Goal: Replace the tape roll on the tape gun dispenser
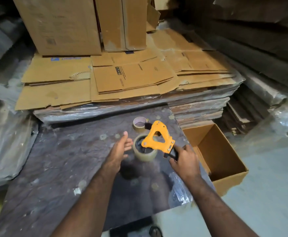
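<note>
**Tape gun held over a roll of clear tape on a dark work surface**

The yellow tape gun dispenser (157, 138) is seen near the middle of the view, held above a dark, stained work surface (54, 159). Its flat triangular side plate is turned upward toward the camera. A full roll of clear tape (144, 153) is seated under the plate at its near-left corner, around a dark hub; whether the roll is fully pushed home cannot be told. The black handle of the dispenser is gripped by the right hand (184, 160), whose fingers are curled closed around it. The left hand (118, 150) is held just beside the roll on its left, fingers spread and slightly bent, thumb raised; contact with the roll cannot be confirmed.

Just beyond the dispenser, a nearly spent tape core (139, 124) is lying on the surface, its open ring facing up. To the right of the surface, an open cardboard box (225, 161) is placed on the floor, its inside visible. Behind the surface, flattened cardboard sheets (122, 79) are stacked in a wide pile, and upright cartons (63, 24) are standing on the back of that pile. Plastic-wrapped bundles (8, 147) are seen at the left and right edges.
</note>
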A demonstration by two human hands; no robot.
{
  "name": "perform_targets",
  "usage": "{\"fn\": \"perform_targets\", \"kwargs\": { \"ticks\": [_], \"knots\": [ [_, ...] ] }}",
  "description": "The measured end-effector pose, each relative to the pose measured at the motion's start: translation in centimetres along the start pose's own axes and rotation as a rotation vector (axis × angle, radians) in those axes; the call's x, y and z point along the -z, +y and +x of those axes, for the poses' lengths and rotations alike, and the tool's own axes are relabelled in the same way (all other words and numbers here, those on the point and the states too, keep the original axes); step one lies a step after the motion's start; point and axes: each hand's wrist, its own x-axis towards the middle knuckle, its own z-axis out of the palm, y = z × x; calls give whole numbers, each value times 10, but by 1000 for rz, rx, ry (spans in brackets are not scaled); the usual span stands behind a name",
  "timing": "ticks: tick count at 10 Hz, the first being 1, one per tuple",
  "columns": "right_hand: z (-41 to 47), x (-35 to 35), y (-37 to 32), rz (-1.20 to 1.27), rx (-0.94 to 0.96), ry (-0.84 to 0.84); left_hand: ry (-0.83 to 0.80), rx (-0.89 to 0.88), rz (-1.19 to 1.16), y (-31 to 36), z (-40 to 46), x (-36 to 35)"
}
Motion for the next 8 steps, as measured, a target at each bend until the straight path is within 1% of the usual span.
{"fn": "perform_targets", "kwargs": {
  "ticks": [1, 2, 3, 4, 5, 6, 7, 8],
  "knots": [
    [25, -14, 10, 200, -197, -245, 37, -229, 407, -16, 6, -8],
    [43, -40, 19, 331, -362, -303, 218, -428, 999, -40, 12, -13],
    [59, -68, 27, 300, -429, -276, 270, -502, 1401, -57, 17, -7],
    [69, -88, 26, 260, -460, -262, 259, -445, 1538, -71, 18, 2],
    [80, -106, 22, 220, -435, -218, 209, -384, 1538, -82, 17, 10],
    [92, -118, 12, 217, -395, -238, 201, -342, 1500, -93, 13, 20],
    [99, -124, 4, 212, -396, -243, 199, -297, 1473, -97, 10, 29],
    [89, -115, -5, 85, -330, -101, 210, -322, 1462, -94, 10, 33]
  ]
}}
